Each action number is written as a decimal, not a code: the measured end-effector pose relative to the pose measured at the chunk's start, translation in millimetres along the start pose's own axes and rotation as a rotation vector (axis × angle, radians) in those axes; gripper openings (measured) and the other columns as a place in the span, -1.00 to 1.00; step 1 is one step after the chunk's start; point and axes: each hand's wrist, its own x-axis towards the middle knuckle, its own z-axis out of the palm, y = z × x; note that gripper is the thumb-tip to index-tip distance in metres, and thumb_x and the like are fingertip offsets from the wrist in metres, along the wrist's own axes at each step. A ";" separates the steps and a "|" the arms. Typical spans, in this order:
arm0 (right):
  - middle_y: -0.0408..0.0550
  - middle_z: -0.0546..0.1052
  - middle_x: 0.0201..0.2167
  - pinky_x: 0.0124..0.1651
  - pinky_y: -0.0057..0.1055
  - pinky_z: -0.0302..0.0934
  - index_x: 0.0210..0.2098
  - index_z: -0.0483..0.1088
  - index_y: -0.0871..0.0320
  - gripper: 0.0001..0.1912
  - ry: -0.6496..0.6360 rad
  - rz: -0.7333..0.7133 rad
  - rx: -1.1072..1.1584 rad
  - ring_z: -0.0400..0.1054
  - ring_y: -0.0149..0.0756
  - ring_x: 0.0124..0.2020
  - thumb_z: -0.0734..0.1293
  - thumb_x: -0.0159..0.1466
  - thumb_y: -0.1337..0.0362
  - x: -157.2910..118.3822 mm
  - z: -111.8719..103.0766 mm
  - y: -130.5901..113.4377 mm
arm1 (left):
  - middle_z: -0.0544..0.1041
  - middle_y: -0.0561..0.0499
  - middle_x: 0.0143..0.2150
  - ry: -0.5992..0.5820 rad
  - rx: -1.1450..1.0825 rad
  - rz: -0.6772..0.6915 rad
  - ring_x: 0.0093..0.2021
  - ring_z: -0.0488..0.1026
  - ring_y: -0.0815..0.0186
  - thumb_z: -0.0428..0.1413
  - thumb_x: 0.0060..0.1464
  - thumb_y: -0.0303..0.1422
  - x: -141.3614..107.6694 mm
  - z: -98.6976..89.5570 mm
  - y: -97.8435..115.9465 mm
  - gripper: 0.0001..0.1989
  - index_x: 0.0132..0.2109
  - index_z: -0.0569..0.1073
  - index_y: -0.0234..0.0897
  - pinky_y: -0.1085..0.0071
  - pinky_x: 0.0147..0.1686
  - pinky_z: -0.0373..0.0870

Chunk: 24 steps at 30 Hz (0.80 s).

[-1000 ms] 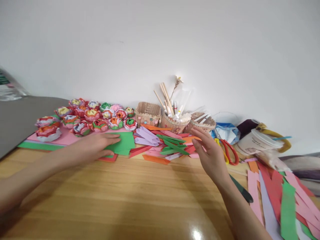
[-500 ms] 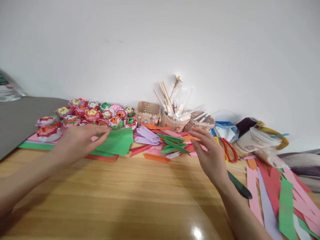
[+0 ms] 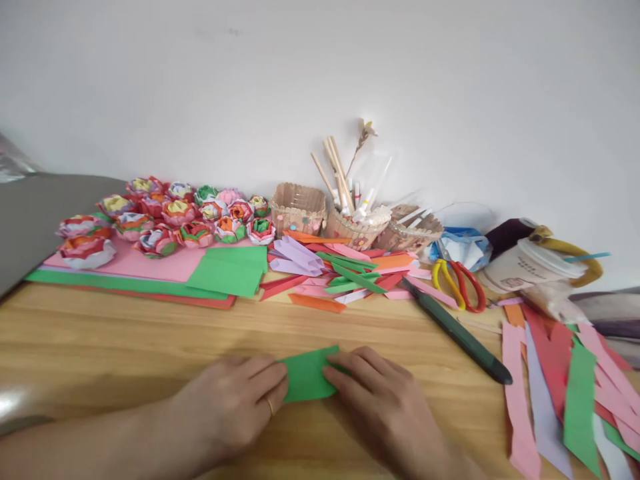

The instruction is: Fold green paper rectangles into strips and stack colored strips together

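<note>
A small green paper rectangle (image 3: 309, 375) is held between my hands just above the near part of the table. My left hand (image 3: 235, 400) grips its left end, fingers closed and a ring on one of them. At the right end, my right hand (image 3: 383, 397) pinches the paper's edge with its fingertips. Farther back lie more green paper pieces (image 3: 235, 270), on top of larger pink, green and red sheets (image 3: 165, 267).
Folded paper flowers (image 3: 183, 213) cover the sheets at the back left. Loose folded strips (image 3: 350, 273) lie mid-table before decorated baskets (image 3: 300, 210). Scissors (image 3: 465, 287), a dark green craft knife (image 3: 460, 337), a white cup (image 3: 533, 263) and cut paper scraps (image 3: 580, 400) are on the right.
Both hands have come down and toward each other at the near table. A green paper piece now sits between them; half a second ago my left hand was at the green stack.
</note>
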 end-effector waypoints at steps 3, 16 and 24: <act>-0.02 0.52 -0.27 -0.33 -0.40 0.29 -0.15 0.44 0.14 -0.76 -0.033 0.067 0.073 0.36 -0.29 -0.30 0.15 0.38 0.35 -5.1 -1.5 2.9 | 0.42 0.01 -0.50 -0.026 -0.111 -0.117 -0.48 0.34 0.32 -0.19 0.32 -0.45 1.4 -0.5 -1.3 -0.60 -0.39 0.46 -0.29 0.47 -0.54 0.26; -0.13 0.47 -0.45 -0.43 -0.46 0.24 -0.30 0.39 0.11 -0.93 0.018 0.502 0.256 0.38 -0.33 -0.43 0.26 0.29 0.33 0.8 8.0 -0.8 | 0.52 0.08 -0.46 -0.157 -0.447 -0.480 -0.43 0.45 0.33 0.03 0.15 -0.44 3.7 7.0 -12.3 -0.83 -0.32 0.52 -0.23 0.48 -0.41 0.33; -0.17 0.44 -0.48 -0.47 -0.49 0.20 -0.30 0.35 0.08 -0.95 0.003 0.528 0.159 0.37 -0.35 -0.47 0.25 0.30 0.28 -2.3 13.7 -2.5 | 0.53 0.11 -0.46 -0.215 -0.396 -0.509 -0.47 0.49 0.35 0.05 0.08 -0.49 11.6 7.2 -16.2 -0.88 -0.37 0.45 -0.25 0.49 -0.45 0.35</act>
